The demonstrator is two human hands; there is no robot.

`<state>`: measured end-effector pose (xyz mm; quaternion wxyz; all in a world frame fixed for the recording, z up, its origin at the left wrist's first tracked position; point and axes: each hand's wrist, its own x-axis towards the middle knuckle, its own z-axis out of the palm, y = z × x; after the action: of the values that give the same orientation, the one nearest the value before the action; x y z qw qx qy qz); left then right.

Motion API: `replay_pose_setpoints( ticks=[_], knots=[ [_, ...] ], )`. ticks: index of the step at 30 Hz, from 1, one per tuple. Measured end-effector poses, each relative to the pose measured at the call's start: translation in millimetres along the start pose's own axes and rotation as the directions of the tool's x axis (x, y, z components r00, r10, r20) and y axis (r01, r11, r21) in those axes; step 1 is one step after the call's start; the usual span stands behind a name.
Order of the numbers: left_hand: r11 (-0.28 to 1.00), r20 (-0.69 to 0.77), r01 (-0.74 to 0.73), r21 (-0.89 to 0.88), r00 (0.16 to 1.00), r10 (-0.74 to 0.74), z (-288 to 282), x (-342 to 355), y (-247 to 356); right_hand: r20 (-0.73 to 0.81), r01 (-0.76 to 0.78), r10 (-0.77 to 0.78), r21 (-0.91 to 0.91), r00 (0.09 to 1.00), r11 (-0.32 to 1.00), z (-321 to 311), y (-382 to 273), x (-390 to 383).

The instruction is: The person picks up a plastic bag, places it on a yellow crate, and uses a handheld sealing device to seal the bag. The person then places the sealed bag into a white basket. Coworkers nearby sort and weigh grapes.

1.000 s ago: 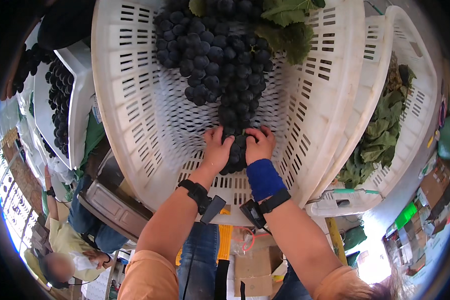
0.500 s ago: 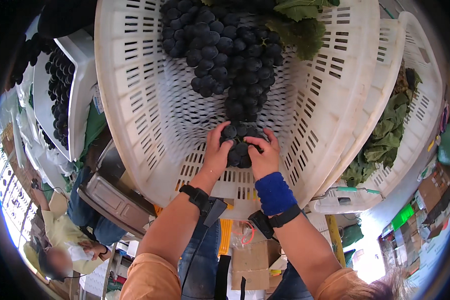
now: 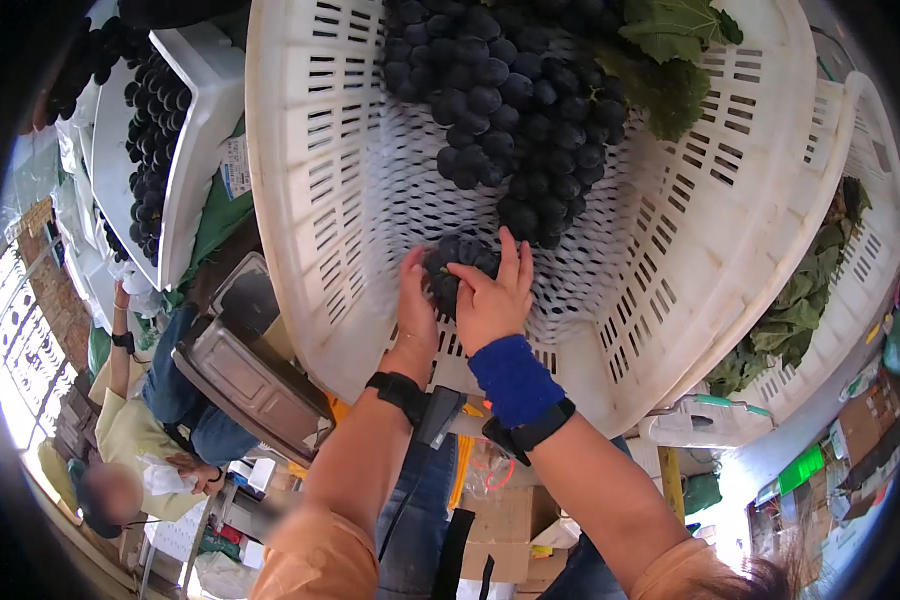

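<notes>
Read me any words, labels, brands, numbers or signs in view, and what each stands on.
No words, brands or numbers can be read.
Pale label by the white box at left: too small to read.
White crate around the grapes: no lettering I can make out.

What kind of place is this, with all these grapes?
Probably a grape-packing room: a slotted white crate holds dark grapes, a white box at left holds more, and there's a cardboard box.
</notes>
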<state>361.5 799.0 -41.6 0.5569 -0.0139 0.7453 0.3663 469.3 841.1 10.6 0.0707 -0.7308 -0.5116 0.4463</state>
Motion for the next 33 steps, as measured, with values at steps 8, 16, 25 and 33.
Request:
replay_pose_setpoints(
  ticks=[8, 16, 25, 33],
  knots=[
    [0.683, 0.049, -0.298, 0.667, 0.932, 0.359, 14, -28, 30, 0.016, -0.032, 0.032, -0.029, 0.999, 0.999, 1, -1, 5],
    [0.67, 0.081, -0.343, 0.659, 0.917, 0.39, 22, -8, 30, 0.017, 0.007, -0.007, -0.002, 1.0, 1.0, -8, -1, 7],
    [0.658, 0.121, -0.332, 0.676, 0.93, 0.346, 15, -20, 39, -0.526, 0.226, -0.067, 0.245, 0.848, 0.943, -124, 15, 156],
    [0.723, 0.064, -0.279, 0.632, 0.949, 0.31, 16, -13, 28, 0.11, -0.049, 0.063, -0.119, 0.992, 0.992, -156, 11, 252]
  ],
)
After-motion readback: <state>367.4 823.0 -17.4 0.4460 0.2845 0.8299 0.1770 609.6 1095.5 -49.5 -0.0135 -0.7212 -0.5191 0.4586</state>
